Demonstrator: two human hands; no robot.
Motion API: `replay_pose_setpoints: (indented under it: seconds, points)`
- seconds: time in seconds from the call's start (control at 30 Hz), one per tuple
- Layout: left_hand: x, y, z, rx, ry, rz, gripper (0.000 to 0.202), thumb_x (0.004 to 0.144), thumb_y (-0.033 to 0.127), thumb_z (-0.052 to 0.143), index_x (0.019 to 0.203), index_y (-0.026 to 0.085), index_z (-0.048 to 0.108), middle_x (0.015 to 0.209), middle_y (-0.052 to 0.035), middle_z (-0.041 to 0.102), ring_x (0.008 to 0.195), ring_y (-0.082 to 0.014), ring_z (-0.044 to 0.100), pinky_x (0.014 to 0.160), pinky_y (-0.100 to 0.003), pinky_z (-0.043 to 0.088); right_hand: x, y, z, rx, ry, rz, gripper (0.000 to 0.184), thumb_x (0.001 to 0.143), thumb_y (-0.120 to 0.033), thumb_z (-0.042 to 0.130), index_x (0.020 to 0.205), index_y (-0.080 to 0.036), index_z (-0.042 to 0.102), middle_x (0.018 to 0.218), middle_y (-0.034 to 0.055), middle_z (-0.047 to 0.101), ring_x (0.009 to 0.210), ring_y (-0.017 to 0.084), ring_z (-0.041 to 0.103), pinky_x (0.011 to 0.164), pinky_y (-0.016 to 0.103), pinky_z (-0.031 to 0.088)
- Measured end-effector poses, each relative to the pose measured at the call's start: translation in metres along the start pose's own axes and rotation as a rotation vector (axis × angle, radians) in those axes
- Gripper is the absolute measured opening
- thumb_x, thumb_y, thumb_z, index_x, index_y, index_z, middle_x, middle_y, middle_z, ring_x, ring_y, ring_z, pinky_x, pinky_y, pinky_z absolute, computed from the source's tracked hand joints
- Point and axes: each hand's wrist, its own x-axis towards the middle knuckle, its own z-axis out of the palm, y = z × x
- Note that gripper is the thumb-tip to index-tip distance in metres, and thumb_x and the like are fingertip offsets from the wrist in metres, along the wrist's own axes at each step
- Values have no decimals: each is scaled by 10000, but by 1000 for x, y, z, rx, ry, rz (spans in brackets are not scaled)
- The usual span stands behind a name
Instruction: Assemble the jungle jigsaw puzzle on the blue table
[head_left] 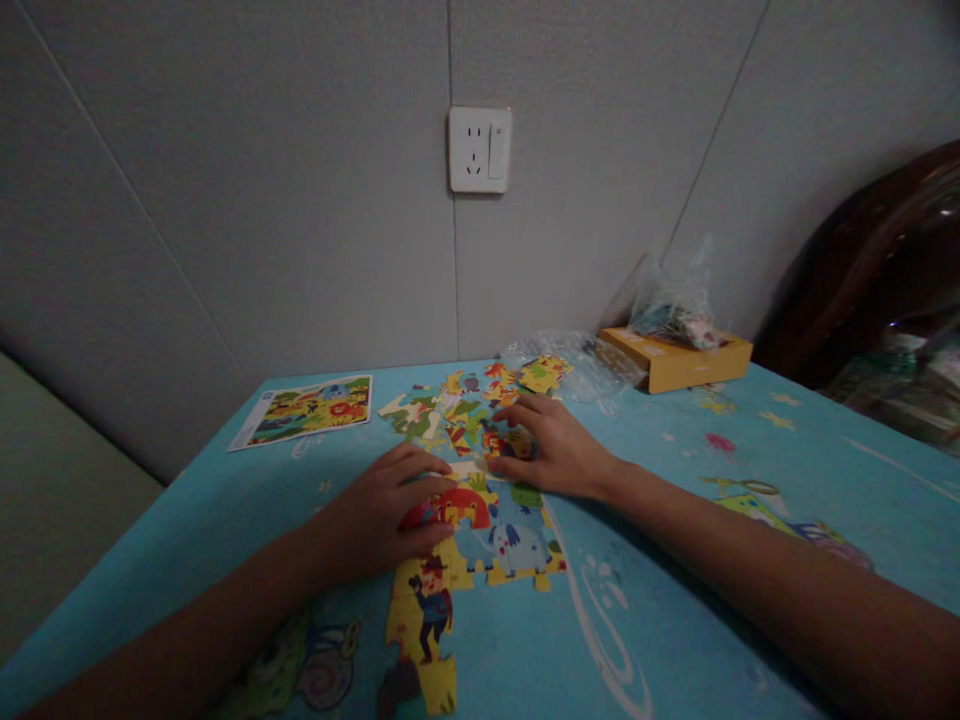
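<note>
On the blue patterned table lies a partly joined jigsaw puzzle (517, 550), with a lion, an elephant and a figure in a hat printed on it. My left hand (401, 505) rests at its left side, fingers stretched over the lion part. Beyond the joined part, several loose puzzle pieces (412, 415) are spread in a heap. Over the right side of these pieces is my right hand (559, 445), its thumb and fingers apart and curved downward. No piece shows between its fingers, though its palm side is hidden.
A printed picture sheet (311, 410) lies at the back left. Crumpled clear plastic (581, 360) is behind the pieces. At the back right, a yellow box (690, 368) carries a clear bag (675, 310). A grey wall with a socket (480, 150) borders the blue table (675, 620).
</note>
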Motion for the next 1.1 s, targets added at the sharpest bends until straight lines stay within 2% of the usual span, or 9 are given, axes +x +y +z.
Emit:
replay_pose_setpoints:
  seconds: [0.13, 0.3, 0.4, 0.5, 0.63, 0.77, 0.9, 0.97, 1.1]
  points:
    - [1, 0, 0, -3, 5, -13, 312, 878, 295, 665, 1161, 170, 626, 1176, -107, 634, 1081, -245, 557, 963, -441, 485, -3, -16, 8, -203, 7, 228, 718, 800, -708, 557, 1139, -78, 624, 1040, 206, 630, 985, 335, 604, 862, 460, 470]
    - [1, 1, -2, -4, -12, -13, 327, 881, 297, 662, 1172, 156, 614, 1162, -110, 640, 1072, -242, 564, 956, -438, 490, -3, -19, 12, -206, -42, 260, 541, 818, -534, 588, 1088, -67, 630, 1002, 213, 634, 953, 335, 606, 846, 461, 473]
    - [1, 1, -2, -3, -18, -18, 333, 890, 307, 649, 1188, 163, 611, 1173, -109, 638, 1088, -246, 562, 986, -459, 471, -3, -12, 11, -46, -33, 221, 621, 739, -430, 687, 1223, -62, 561, 1074, 200, 631, 979, 311, 593, 866, 450, 470]
    - [1, 0, -2, 3, -9, -20, 318, 888, 307, 646, 1176, 173, 622, 1160, -104, 646, 1077, -244, 571, 966, -446, 487, -4, -4, 8, 152, -24, 57, 682, 694, -312, 733, 1292, -90, 494, 1144, 178, 603, 1043, 295, 563, 881, 440, 474]
    - [0, -1, -3, 11, -2, -32, 312, 879, 301, 652, 1168, 187, 629, 1153, -96, 651, 1072, -243, 578, 961, -438, 494, -6, 0, 2, 342, 19, -153, 533, 753, -141, 639, 1266, -158, 496, 1207, 143, 582, 1104, 261, 539, 924, 443, 457]
    - [0, 0, -4, 12, -7, -34, 295, 885, 296, 648, 1153, 174, 630, 1147, -104, 644, 1066, -245, 568, 960, -442, 490, -7, -6, 3, 611, 62, -14, 363, 805, -125, 593, 1159, -190, 551, 1041, 82, 623, 907, 197, 590, 784, 368, 497]
    - [1, 2, -1, 18, -10, -49, 271, 891, 296, 646, 1130, 169, 640, 1145, -113, 633, 1065, -252, 557, 932, -439, 501, -12, -22, 13, 1024, -32, 60, 456, 760, -186, 684, 1176, -205, 499, 948, 26, 592, 747, 137, 584, 657, 291, 500]
    - [1, 2, 1, 28, 2, -56, 269, 889, 301, 649, 1123, 167, 643, 1141, -118, 625, 1053, -258, 555, 916, -445, 506, -15, -31, 17, 1031, -101, 13, 462, 762, -185, 696, 1183, -200, 506, 908, 14, 601, 764, 143, 592, 700, 304, 504]
    - [0, 2, 3, 37, -6, -68, 305, 885, 264, 642, 1174, 169, 621, 1168, -126, 602, 1063, -269, 540, 922, -467, 497, -18, -43, 17, 718, -120, -111, 409, 797, -195, 703, 1180, -196, 559, 938, 34, 652, 826, 171, 592, 770, 341, 485]
